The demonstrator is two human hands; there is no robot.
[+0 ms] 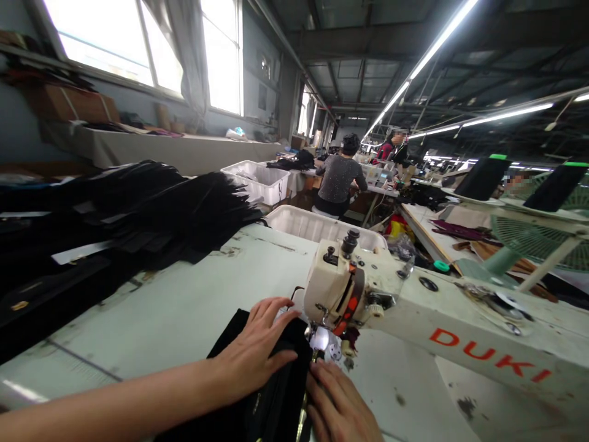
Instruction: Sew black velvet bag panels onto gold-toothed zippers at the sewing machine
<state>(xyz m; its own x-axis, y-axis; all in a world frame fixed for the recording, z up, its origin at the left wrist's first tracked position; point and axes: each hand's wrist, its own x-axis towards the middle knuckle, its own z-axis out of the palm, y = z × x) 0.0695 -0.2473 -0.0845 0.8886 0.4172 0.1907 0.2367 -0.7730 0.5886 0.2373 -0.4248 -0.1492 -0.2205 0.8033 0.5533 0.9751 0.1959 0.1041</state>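
your left hand (255,350) lies spread on the black cloth (278,396); whether your right hand (339,402) grips, i can't tell. cloth's at the machine (414,313), sewing looks unfinished.

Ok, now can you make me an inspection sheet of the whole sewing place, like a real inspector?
Surface: pale tabletop, scuffed and stained.
Job's things: black cloth under the left hand, beside the working end of the sewing machine.
Clutter: big heap of dark fabric on the left.
Hands: left fingers spread on the cloth; right fingers near the machine's foot, grip unclear.
Cables: a cord hanging near the ceiling lights.
Surroundings: person seated ahead, white bins, green fan.
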